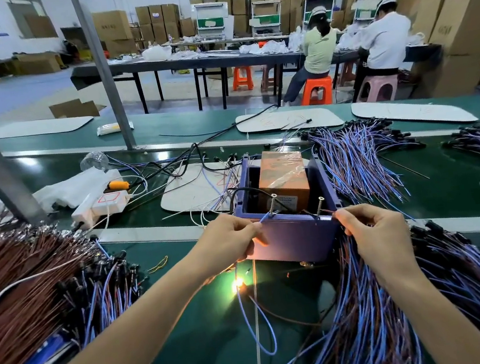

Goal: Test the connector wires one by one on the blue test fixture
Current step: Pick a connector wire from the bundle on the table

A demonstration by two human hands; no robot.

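The blue test fixture (293, 235) is an open box on the green bench with an orange block (285, 176) inside and two upright screws on its near rim. My left hand (228, 240) pinches the blue wire end (264, 218) against the left screw (273, 205). My right hand (371, 226) pinches the brown wire end against the right screw (319, 206). The wire (262, 324) loops down below the box, and a small lamp (238, 283) on it glows brightly. A pile of blue and brown wires (400, 313) lies under my right arm.
A big bundle of brown and blue wires (33, 282) lies at the left. More wire bundles (354, 158) sit behind the fixture. A white power strip (99, 206), plastic bags and white pads lie on the belt. Two people sit at a far table.
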